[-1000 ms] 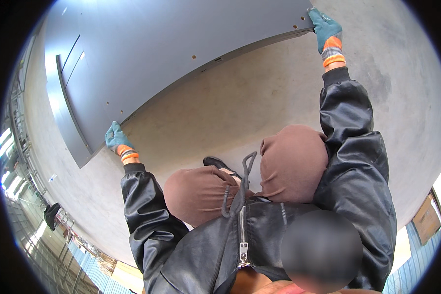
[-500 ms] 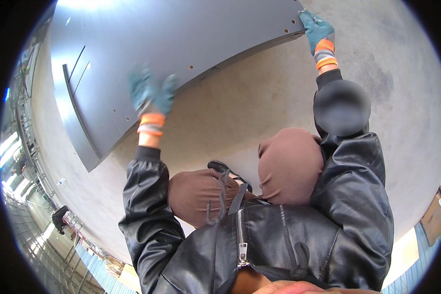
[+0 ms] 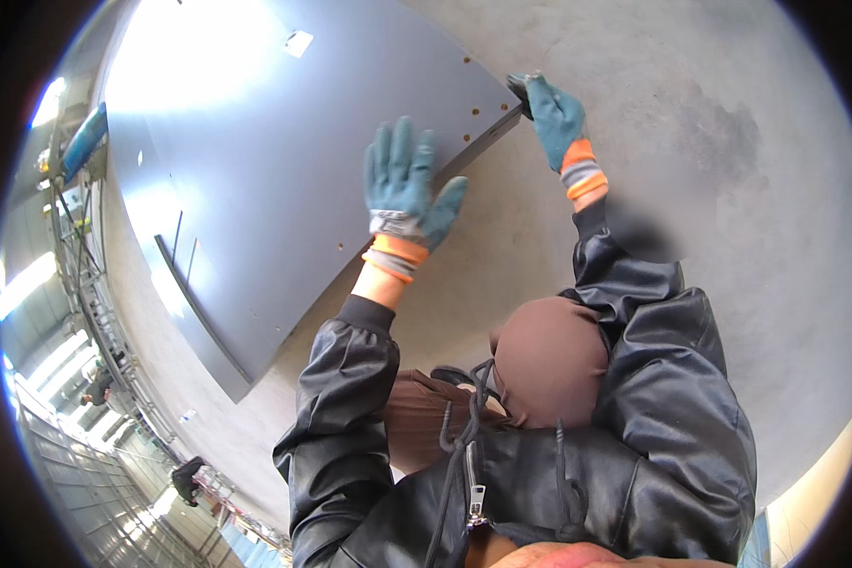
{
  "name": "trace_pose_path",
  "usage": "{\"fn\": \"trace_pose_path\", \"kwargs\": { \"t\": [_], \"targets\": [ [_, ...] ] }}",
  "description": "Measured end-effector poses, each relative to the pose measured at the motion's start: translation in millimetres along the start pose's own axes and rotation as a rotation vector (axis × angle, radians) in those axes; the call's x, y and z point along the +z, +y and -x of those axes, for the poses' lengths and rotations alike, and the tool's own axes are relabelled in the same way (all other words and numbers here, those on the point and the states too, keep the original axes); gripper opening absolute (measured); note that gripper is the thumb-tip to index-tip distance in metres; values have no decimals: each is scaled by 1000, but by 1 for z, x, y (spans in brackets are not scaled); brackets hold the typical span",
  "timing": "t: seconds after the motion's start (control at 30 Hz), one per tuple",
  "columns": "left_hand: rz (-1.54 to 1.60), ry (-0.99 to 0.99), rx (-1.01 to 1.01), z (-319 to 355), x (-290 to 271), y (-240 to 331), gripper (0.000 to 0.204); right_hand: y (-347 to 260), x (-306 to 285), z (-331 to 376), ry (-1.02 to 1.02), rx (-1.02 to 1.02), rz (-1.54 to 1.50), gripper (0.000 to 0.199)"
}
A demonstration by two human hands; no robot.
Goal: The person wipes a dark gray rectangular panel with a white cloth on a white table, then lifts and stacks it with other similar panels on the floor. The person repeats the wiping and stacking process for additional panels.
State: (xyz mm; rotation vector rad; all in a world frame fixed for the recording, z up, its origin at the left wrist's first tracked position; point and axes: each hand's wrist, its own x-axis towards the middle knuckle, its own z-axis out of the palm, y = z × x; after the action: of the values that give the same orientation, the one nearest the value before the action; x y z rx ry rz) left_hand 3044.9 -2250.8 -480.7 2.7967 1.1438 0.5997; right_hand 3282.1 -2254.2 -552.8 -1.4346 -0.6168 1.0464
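A large grey flat panel (image 3: 284, 161) with small holes near its edges lies in the upper left. My left hand (image 3: 407, 185), in a teal glove with an orange and grey cuff, is spread open over the panel's near edge. Whether its palm touches the surface I cannot tell. At the panel's right corner, my gloved right hand (image 3: 551, 109) has its fingers closed on the edge. Those fingertips look dark and are partly hidden. A narrow raised strip (image 3: 199, 308) runs along the panel's left end, next to thin slots.
The panel rests above a grey concrete floor (image 3: 682, 85) with a dark stain (image 3: 724, 133). My bent knee (image 3: 551, 360) is close to the near edge. Far left are racks (image 3: 95, 312), a blue object (image 3: 85, 142) and a person (image 3: 97, 383). Bright glare covers the panel's far part.
The panel has turned in view, its right corner now lower and further left. My left hand has shifted right along the edge; my right hand has come lower and left with the corner.
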Motion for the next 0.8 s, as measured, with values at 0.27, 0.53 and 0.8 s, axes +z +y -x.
{"fn": "trace_pose_path", "kwargs": {
  "t": [0.27, 0.53, 0.8],
  "targets": [
    [-183, -183, 11, -8, 7, -13, 89, 16, -18, 2, -4, -18, -206, 40],
    [-219, -218, 35, -14, 14, -15, 86, -20, 1, -1, -232, -203, 228, 47],
    [-220, -207, 30, -15, 15, -11, 84, -34, 2, -4, -203, -302, 385, 40]
  ]
}}
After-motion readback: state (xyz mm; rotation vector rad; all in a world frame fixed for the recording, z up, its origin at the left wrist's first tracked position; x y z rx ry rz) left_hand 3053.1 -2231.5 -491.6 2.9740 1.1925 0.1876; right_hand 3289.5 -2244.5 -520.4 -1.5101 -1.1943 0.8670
